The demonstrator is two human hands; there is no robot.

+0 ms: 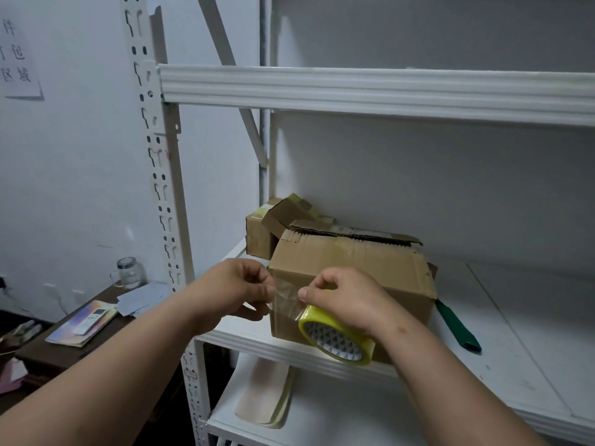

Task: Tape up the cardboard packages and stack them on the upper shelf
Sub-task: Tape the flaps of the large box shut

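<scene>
A large cardboard box (351, 278) sits on the middle shelf (483, 333), near its front edge and left end. Behind it and to the left stands a smaller box (262, 233), touching it. Right of the large box a flat tool (457, 326) lies on the shelf. The left hand (235, 288) is at the box's front left corner, the right hand (344, 297) before its front face, the tape roll (336, 339) under it — a strip of tape between the two. The upper shelf (370, 91) runs above. On the lower shelf (322, 413) lies a stack of paper (264, 394). To the left, a table (45, 352) carries a jar (128, 272), papers (141, 297) and a booklet (80, 326).
</scene>
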